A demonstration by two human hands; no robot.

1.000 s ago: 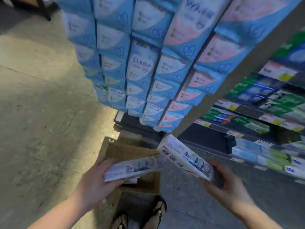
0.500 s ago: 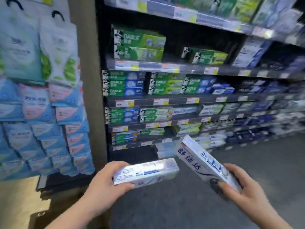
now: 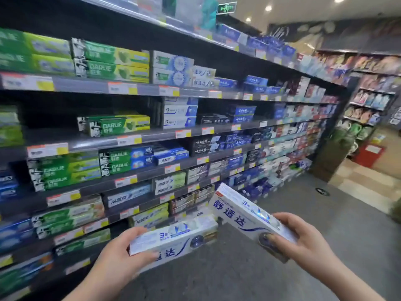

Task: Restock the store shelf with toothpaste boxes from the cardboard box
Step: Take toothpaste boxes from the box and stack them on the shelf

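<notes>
Midway in the restocking, by judgement: two boxes taken out and in the hands, neither yet on the store shelf (image 3: 152,135). Cannot see the cardboard box from here, so cannot tell how many wait inside.

Grips with the left hand (image 3: 121,253) one white toothpaste box (image 3: 173,237), fingers and thumb wrapped round its near end, lying almost level, low before the bottom shelf edges. Grips with the right hand (image 3: 303,242) a second white toothpaste box (image 3: 245,216), also round its near end, tilted with the far end up toward the shelf. Holds both apart from the shelf. Cannot tell whether the close corners of the two touch.

Left to do, probably: find the place of this brand and slide both in. Seems to match the white boxes (image 3: 202,78) at the front edge of the second board from the top, just right of the green Darlie boxes (image 3: 112,57).

Along every front edge, white and yellow price labels (image 3: 121,88). Below the hands, grey floor (image 3: 238,268). Farther right, at the aisle end, another rack of packets (image 3: 368,98), a red stand (image 3: 368,155) and round ceiling lights (image 3: 268,8)
</notes>
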